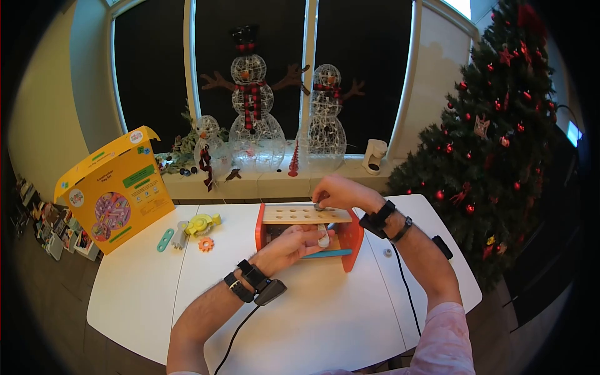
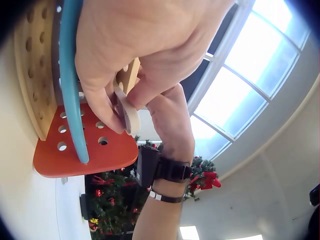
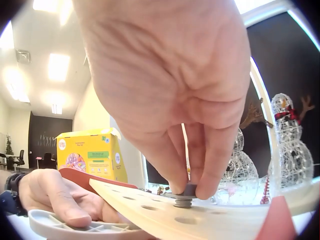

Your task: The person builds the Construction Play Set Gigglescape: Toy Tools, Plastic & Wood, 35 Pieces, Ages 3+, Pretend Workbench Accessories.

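A wooden toy workbench with red end panels (image 1: 352, 242), a holed top board (image 1: 281, 216) and a blue rod (image 1: 328, 254) stands on the white table. My right hand (image 1: 344, 191) is over the board's far right part, pinching a grey toy bolt (image 3: 186, 197) between thumb and fingers; the threaded end points down at the board's surface. In front of the bench, my left hand (image 1: 287, 250) holds a pale grey, round-ended plastic piece (image 2: 131, 119) below the board. The right wrist view shows ribs on this piece, while fingers hide part of it.
To the left stands a yellow play-set box (image 1: 134, 206). Near it lie a yellow toy piece (image 1: 201, 224), an orange gear (image 1: 206, 244), a teal slotted strip (image 1: 165, 240) and a grey piece (image 1: 179, 236). A small grey nut (image 1: 387, 253) sits right of the bench, beside a black cable (image 1: 405, 284).
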Motion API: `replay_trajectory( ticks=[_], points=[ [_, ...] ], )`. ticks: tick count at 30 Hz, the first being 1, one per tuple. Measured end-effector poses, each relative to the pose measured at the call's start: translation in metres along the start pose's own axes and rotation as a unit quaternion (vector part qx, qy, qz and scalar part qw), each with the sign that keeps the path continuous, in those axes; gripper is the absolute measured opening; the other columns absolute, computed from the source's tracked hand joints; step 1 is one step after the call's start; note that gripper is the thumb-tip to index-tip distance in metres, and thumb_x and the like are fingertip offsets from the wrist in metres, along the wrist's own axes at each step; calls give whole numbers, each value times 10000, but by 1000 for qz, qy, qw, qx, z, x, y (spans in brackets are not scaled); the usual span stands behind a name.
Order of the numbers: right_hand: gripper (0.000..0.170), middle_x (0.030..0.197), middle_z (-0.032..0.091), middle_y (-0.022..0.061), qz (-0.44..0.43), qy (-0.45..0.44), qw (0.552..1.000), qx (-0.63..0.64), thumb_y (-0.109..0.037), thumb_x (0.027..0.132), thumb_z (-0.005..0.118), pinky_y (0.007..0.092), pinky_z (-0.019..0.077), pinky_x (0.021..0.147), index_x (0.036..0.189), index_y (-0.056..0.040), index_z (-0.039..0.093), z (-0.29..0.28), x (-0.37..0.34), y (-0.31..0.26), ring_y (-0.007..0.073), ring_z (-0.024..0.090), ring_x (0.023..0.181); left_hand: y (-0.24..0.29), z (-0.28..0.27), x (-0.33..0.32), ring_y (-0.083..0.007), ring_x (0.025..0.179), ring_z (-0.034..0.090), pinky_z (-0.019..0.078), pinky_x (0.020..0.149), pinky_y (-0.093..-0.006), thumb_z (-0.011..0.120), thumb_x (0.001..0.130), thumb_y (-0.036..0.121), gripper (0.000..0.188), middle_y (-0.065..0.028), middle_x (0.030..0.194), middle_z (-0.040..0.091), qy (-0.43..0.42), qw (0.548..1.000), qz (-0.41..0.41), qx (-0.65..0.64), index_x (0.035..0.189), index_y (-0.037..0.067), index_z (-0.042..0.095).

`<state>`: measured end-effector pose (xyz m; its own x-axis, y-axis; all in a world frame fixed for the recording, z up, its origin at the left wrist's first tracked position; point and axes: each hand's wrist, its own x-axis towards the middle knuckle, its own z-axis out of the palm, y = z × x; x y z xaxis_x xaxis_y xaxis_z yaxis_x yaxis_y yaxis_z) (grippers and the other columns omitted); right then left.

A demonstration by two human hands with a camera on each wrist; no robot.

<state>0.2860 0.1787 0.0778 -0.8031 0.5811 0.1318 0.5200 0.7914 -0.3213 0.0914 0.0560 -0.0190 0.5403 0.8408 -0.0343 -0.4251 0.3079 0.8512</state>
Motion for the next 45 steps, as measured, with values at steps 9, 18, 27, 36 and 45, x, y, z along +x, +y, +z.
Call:
replay_trajectory(
  ticks=[9,18,27,36,45],
  points=[
    [203,948,823,183,14,-25,999,-16,-97,878,822,383,625,829,1041,25,820,-4,6,-3,300,805,893,1,0,0,-160,1248,696,579,1100,-330,710,1078,80,374,-49,1314,712,14,1000,-19,-16,1433,29,608],
    [214,906,819,175,25,-38,998,-33,-139,878,828,373,622,789,1011,28,817,-5,8,-6,284,801,844,2,2,-3,-158,1263,680,570,1104,-330,717,1078,107,381,-59,1341,706,16,1000,-14,1,1434,25,609],
    [193,837,808,151,87,-77,992,-42,-141,879,847,369,605,705,966,27,805,-9,13,-17,257,786,761,1,1,-2,-184,1291,663,542,1142,-327,675,1102,131,388,-125,1397,680,16,1000,-6,23,1446,-26,589],
    [198,819,804,148,41,-69,995,-57,-144,885,849,361,597,679,953,35,802,-6,16,-7,236,774,724,2,-1,-5,-186,1309,650,526,1170,-328,672,1097,128,381,-147,1398,676,-2,1000,-11,16,1422,-55,596],
    [191,853,813,154,49,-69,994,-70,-145,883,831,372,610,727,978,20,816,-4,16,-8,257,786,775,4,2,-6,-194,1334,643,511,1191,-339,672,1093,124,347,-140,1397,679,11,999,-7,33,1385,-56,620]
  ],
)
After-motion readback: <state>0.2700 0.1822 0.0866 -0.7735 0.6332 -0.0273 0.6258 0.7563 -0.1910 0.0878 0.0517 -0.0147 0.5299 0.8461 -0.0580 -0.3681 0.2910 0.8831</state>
